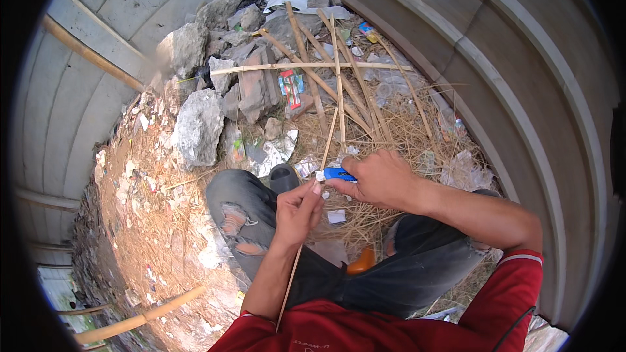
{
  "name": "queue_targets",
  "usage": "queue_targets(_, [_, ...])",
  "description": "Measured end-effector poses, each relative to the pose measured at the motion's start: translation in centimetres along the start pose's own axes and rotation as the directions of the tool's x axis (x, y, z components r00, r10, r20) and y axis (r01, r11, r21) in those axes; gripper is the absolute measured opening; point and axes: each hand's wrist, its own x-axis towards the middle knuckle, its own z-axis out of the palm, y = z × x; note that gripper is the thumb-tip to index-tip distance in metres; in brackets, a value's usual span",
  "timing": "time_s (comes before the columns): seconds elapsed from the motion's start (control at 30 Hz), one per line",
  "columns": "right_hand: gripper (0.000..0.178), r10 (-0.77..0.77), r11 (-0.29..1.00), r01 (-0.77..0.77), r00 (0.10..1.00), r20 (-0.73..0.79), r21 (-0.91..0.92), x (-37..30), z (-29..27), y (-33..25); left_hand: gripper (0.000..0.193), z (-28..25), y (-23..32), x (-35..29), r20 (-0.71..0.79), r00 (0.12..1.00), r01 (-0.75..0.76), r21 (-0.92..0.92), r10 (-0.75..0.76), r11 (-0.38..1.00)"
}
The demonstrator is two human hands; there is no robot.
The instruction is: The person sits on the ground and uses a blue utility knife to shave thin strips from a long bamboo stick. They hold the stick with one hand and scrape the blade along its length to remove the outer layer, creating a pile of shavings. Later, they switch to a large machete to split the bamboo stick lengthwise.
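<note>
My left hand (pixel 300 212) is closed, thumb and fingers pinching a thin bamboo strip (pixel 328 140). The strip slants up and away past the fingertips, and its lower end (pixel 289 287) runs down along my left forearm to the red shirt. A blue utility knife (pixel 339 174) is in my right hand (pixel 381 179), fingers wrapped round it. Its front end meets the strip just above my left thumb; a small whitish patch shows there, and I cannot make out the blade's edge.
Bamboo sticks (pixel 352 85) lie crossed on the dry straw ahead. Grey rocks (pixel 199 127) and litter are heaped to their left. Curved corrugated sheeting (pixel 521 91) rises on the right, a pale panel wall (pixel 59 91) on the left. A bamboo pole (pixel 140 317) lies at lower left.
</note>
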Motion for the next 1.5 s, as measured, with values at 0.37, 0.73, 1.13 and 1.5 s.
queue_targets(0.37, [0.056,0.453,0.89,-0.427,0.798,-0.399,0.156,-0.2,-8.3,10.2,0.039,-0.3,-0.5,-1.3,0.155,0.978,0.167,-0.172,-0.141,0.971])
queue_targets(0.73, [0.054,0.049,0.997,-0.054,0.994,0.098,0.056,-0.6,-1.9,-0.5,0.039,0.1,-0.6,0.1,0.11,0.985,0.159,-0.281,-0.133,0.947])
queue_targets(1.13, [0.054,0.277,0.955,-0.229,0.914,-0.297,0.186,-0.2,-6.4,6.3,0.038,0.3,-0.6,-0.3,0.157,0.981,0.142,-0.182,-0.113,0.973])
queue_targets(1.5, [0.056,0.116,0.993,-0.117,0.988,0.103,0.005,-0.4,-1.8,0.0,0.032,0.4,-0.3,0.3,0.095,0.993,0.087,-0.147,-0.073,0.985])
